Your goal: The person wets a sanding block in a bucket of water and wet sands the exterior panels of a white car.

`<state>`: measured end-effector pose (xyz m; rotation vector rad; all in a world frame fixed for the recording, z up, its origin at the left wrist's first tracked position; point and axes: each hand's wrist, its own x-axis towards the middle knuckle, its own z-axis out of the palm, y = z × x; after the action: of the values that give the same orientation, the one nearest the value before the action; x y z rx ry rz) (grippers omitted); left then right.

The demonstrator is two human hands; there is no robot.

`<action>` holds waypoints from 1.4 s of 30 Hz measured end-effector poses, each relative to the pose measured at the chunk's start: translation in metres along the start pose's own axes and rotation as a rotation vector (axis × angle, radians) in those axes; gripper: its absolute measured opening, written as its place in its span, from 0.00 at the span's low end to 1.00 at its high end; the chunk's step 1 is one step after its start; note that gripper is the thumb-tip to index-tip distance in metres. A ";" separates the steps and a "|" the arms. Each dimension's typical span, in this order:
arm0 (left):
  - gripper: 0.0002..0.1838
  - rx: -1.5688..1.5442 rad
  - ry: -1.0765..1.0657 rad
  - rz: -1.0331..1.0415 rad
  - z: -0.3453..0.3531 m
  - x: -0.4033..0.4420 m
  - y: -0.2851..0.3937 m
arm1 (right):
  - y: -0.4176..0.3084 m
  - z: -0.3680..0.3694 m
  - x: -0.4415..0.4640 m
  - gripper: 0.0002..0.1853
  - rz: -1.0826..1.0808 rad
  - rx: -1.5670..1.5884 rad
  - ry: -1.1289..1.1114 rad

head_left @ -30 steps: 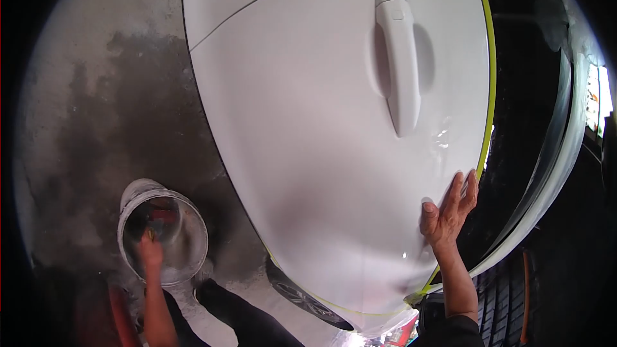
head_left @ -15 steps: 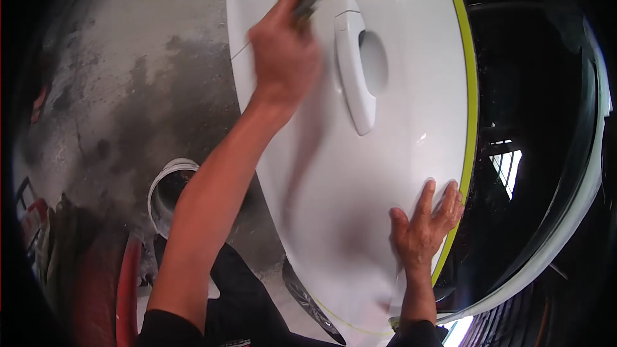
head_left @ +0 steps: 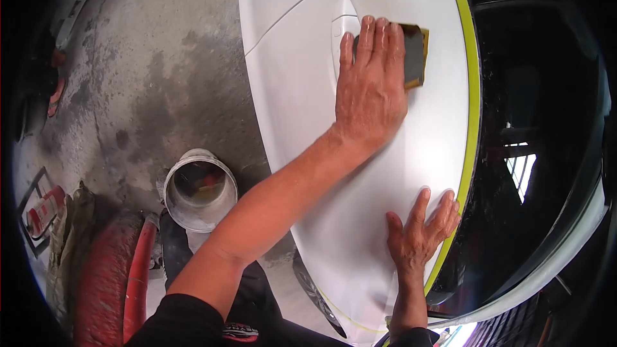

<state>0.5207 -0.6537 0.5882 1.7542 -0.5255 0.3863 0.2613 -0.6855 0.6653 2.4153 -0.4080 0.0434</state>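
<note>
My left hand lies back-up over the door handle of a white car door, hiding much of the handle. Under its fingers is a dark grey pad with yellow-brown edges; the thumb is hidden. My right hand rests on the lower right of the door with fingers spread and nothing in it. Its fingertips are near the yellow-green tape along the window edge.
A white bucket with liquid in it stands on the wet-patched concrete floor. At the lower left are a red curved object and a red-and-white container. Dark window glass borders the door.
My left hand was down in the bucket, then rose with the pad and now has it at the door handle. My right hand stays on the door. The view has shifted.
</note>
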 end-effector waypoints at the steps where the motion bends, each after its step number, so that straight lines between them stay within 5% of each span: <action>1: 0.33 -0.002 0.003 0.001 0.003 0.007 -0.005 | 0.001 0.002 0.000 0.37 -0.002 -0.001 0.005; 10: 0.33 -0.080 0.008 -0.006 0.004 0.037 -0.024 | 0.003 0.004 0.000 0.37 -0.014 -0.013 0.001; 11: 0.27 -0.031 -0.036 0.016 0.000 0.027 -0.020 | 0.003 0.004 0.000 0.37 -0.018 -0.010 0.004; 15: 0.33 -0.060 0.072 0.062 0.011 0.056 -0.036 | 0.002 0.005 0.001 0.37 -0.024 -0.004 0.020; 23: 0.25 -0.260 0.325 -0.040 -0.009 0.081 -0.062 | 0.002 0.004 0.001 0.36 -0.019 0.003 0.018; 31: 0.35 0.052 -0.091 -0.049 -0.004 0.040 -0.024 | 0.002 0.001 0.002 0.37 -0.022 0.007 0.017; 38: 0.34 0.021 0.028 0.036 0.012 0.071 -0.042 | 0.002 0.003 0.003 0.36 -0.023 0.022 0.036; 42: 0.34 -0.107 -0.146 -0.082 -0.006 0.064 -0.040 | 0.004 0.002 0.000 0.36 -0.023 0.029 0.016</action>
<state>0.5963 -0.6492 0.5900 1.7016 -0.5655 0.1703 0.2596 -0.6894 0.6665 2.4461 -0.3741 0.0588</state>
